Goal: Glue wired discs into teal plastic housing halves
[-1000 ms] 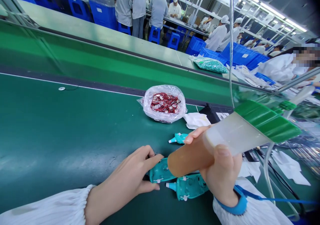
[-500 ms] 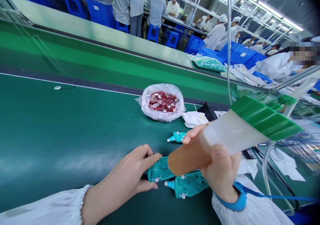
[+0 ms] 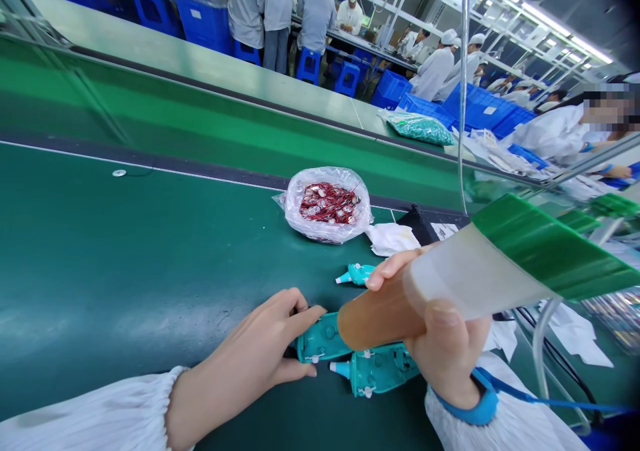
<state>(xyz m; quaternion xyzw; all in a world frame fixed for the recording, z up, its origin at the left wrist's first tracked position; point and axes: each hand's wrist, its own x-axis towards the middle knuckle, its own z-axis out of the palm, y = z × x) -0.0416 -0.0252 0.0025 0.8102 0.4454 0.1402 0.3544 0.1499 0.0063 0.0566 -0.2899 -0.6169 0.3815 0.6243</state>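
Observation:
My left hand [image 3: 265,337] has its fingers and thumb closed around the end of a teal plastic shell [image 3: 320,336] on the green table. In my right hand [image 3: 447,351] is a thick glue syringe [image 3: 383,314], with amber content in its lower part, a whitish upper part and a green cap. The syringe lies tilted above the shell and hides its right end; the tip is out of sight. Just in front lies a second teal shell [image 3: 383,371] with a pale blue tip, partly under my right hand. Behind the syringe a third teal piece [image 3: 358,275] shows.
A clear bag [image 3: 295,214] of red-wired metal discs stands behind my hands, beside a white cloth [image 3: 393,239]. One loose disc [image 3: 119,173] lies far left. A clear hose [image 3: 539,344] and cables run at right. A co-worker [image 3: 560,131] sits beyond the green barrier.
The syringe's capped end has swung slightly right and down, and looks larger. My left hand and the shells stay in place. The view has shifted a little.

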